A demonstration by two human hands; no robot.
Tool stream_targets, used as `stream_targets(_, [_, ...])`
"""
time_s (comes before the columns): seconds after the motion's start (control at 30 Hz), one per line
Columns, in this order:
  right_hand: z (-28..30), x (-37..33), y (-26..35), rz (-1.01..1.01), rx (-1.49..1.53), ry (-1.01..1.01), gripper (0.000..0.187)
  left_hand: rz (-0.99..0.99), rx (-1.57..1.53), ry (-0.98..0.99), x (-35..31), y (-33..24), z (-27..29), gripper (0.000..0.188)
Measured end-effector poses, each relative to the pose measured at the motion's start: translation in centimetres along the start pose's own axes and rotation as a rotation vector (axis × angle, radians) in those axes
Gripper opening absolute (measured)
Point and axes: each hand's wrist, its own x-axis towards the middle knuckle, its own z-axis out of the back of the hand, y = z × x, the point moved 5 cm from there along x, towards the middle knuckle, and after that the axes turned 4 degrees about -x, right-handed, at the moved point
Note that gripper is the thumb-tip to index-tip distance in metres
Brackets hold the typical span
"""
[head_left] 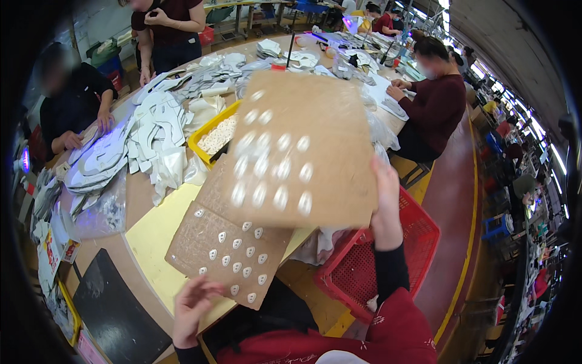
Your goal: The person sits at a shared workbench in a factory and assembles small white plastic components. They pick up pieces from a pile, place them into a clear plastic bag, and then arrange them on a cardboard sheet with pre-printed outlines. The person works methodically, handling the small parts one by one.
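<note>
White pieces [237, 244] dot the lower board [206, 236], with the left hand [193, 303] half open and seemingly empty near its edge. Just beyond, the right hand [386, 197] grips the right side of a raised board [333, 164], a red basket [348, 273] below its wrist. That board blocks part of the yellow tray [200, 154], past which grey pieces [148, 130] lie heaped and co-workers [439, 109] sit or stand

Bright strip lights [561, 161] run along the ceiling [512, 51] above a reddish floor [450, 203] and blue stool [496, 227].
</note>
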Motion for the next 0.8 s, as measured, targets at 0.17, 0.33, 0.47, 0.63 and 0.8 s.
stream_targets(0.17, [4.5,16.2,0.3,0.243,0.044,-0.043,0.028,-0.122,0.167,-0.708,-3.3,0.3,6.5,0.057])
stream_targets(0.33, [9.1,28.2,-1.8,-0.194,0.186,-0.251,0.049,-0.071,-0.032,-0.769,-4.5,1.8,6.9,0.067])
stream_targets(0.47, [11.2,28.4,-2.6,-0.272,0.191,-0.343,0.059,-0.056,-0.121,-0.696,-3.7,1.9,6.2,0.07])
stream_targets(0.63, [8.5,22.5,-0.9,-0.233,0.059,-0.081,0.051,-0.019,-0.174,-0.617,-1.8,1.8,6.1,0.068])
stream_targets(0.8, [3.6,12.2,2.7,-0.118,-0.124,0.207,0.04,-0.015,-0.305,-0.635,-0.2,2.2,7.1,0.061])
